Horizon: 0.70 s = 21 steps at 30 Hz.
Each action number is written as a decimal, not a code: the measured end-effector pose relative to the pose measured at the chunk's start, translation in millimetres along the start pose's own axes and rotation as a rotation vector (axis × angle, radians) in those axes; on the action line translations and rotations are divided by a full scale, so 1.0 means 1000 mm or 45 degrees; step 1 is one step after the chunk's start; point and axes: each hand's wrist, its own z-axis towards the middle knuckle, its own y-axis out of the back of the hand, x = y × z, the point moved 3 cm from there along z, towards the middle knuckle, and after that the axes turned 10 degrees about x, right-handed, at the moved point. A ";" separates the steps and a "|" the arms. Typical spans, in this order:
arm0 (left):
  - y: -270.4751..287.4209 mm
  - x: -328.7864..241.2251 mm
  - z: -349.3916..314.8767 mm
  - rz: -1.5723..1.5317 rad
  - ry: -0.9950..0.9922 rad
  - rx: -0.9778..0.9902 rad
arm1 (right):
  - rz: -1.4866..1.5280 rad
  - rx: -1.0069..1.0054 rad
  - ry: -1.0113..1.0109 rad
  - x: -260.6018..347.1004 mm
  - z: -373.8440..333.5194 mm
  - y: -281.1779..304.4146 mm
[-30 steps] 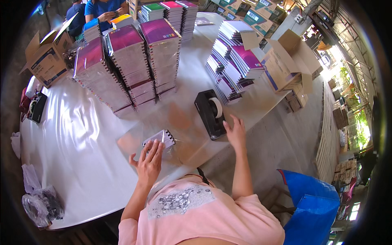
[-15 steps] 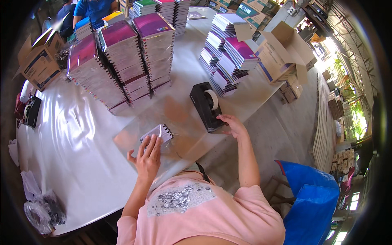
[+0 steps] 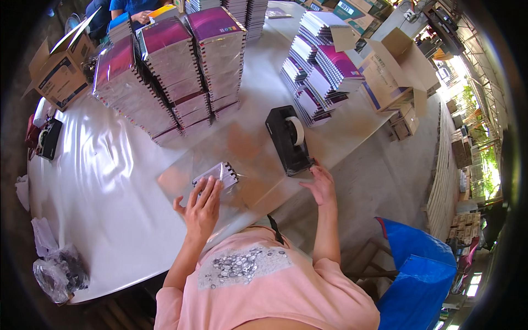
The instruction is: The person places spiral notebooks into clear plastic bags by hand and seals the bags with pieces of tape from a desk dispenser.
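Under the flat, spread fingers of my left hand [image 3: 201,204] lies a small spiral-bound notepad [image 3: 226,177] with a whitish cover and black coil, in or under clear plastic. A larger clear plastic sheet [image 3: 181,171] lies around and beneath it. My right hand [image 3: 322,186] is at the near end of a black tape dispenser [image 3: 287,144]. Its index fingertip touches or nearly touches the cutter end, and the thumb stands apart from the fingers. Whether a bit of tape clings to the fingertips is too small to tell. A white tape roll [image 3: 297,131] sits in the dispenser.
Tall stacks of plastic-wrapped purple spiral notebooks [image 3: 168,71] stand at the far left; another notebook stack [image 3: 324,71] leans at the back right. Open cartons [image 3: 388,77] flank the table [image 3: 110,220]. A second dispenser [image 3: 49,140] sits at the left edge. Another person [image 3: 132,6] is behind.
The view has shifted slightly. My right hand has moved a little rightward and turned more upright along the dispenser's near end. My left hand stays on the notepad.
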 end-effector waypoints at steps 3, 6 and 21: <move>-0.002 0.001 0.000 0.026 -0.003 -0.008 | 0.016 0.108 0.058 -0.005 -0.008 0.013; -0.006 0.002 -0.002 0.027 -0.012 -0.013 | 0.066 0.133 0.044 -0.015 -0.014 0.025; -0.012 0.011 -0.006 -0.122 -0.118 -0.030 | -1.955 -0.234 0.927 0.036 -0.037 -0.100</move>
